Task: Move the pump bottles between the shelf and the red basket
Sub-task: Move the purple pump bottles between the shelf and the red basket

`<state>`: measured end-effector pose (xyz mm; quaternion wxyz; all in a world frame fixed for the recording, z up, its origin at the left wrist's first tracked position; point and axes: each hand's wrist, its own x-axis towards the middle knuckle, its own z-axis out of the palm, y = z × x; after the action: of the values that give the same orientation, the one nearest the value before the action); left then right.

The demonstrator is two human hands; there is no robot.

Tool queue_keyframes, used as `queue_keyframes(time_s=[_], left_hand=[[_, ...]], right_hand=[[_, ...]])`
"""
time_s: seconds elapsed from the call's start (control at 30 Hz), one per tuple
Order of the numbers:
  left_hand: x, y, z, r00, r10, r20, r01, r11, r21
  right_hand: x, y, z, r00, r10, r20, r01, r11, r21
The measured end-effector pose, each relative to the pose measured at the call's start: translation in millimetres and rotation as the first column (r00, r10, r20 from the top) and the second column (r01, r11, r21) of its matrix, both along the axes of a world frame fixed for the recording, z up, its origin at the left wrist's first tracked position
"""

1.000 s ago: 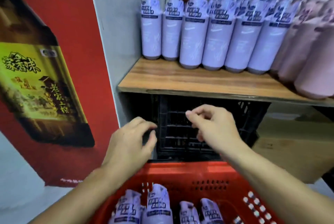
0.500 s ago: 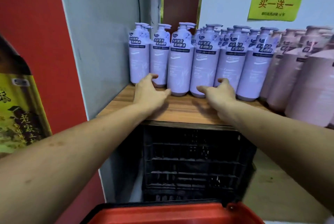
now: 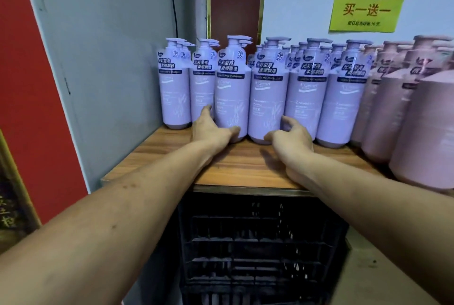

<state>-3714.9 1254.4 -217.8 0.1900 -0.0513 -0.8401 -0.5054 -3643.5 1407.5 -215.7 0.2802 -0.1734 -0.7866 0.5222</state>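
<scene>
A wood-grain shelf (image 3: 245,165) meets a flat grey wall (image 3: 110,58), lined with smooth, rounded lavender pump bottles (image 3: 304,98). The left hand (image 3: 211,131) wraps the third bottle (image 3: 232,93) near its base; the right hand (image 3: 291,136) curls round the fourth bottle (image 3: 267,104)

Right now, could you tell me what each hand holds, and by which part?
The left hand grips the third lavender bottle from the left, low on its body; the right hand grips the fourth lavender bottle likewise.
</scene>
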Motion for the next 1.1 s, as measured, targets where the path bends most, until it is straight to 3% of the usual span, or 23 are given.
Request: queue_keyframes(time_s=[0.27,0.4,0.47,0.63,0.77,1.1], left_hand=[[-9.2,0.1,0.8,0.997,-0.054,-0.061,0.055,0.998,0.008],[-0.6,-17.0,13.1,0.995,0.006,-0.099,-0.030,0.969,-0.246],[5.9,-32.9,10.9,0.993,0.023,-0.118,-0.055,0.960,-0.276],[13.2,-81.2,4.2,0.987,0.100,-0.126,-0.122,0.977,-0.178],[9.3,-90.9,4.3,0.986,0.131,-0.106,-0.139,0.988,-0.073],[3.8,-91.0,1.1,0.990,0.029,-0.138,-0.018,0.996,0.082]], right_hand=[[-5.7,-2.1,-1.6,0.997,0.023,0.079,-0.029,0.997,0.073],[-2.1,-2.7,-1.6,0.997,0.008,0.073,-0.013,0.997,0.075],[-2.5,-2.4,-2.7,0.997,-0.003,0.071,-0.001,0.998,0.067],[-8.8,-11.0,1.0,0.988,-0.043,0.151,0.016,0.984,0.176],[-17.7,-17.3,4.1,0.991,-0.060,0.117,0.047,0.992,0.114],[-41.4,-42.4,12.7,0.983,-0.176,0.045,0.175,0.984,0.011]])
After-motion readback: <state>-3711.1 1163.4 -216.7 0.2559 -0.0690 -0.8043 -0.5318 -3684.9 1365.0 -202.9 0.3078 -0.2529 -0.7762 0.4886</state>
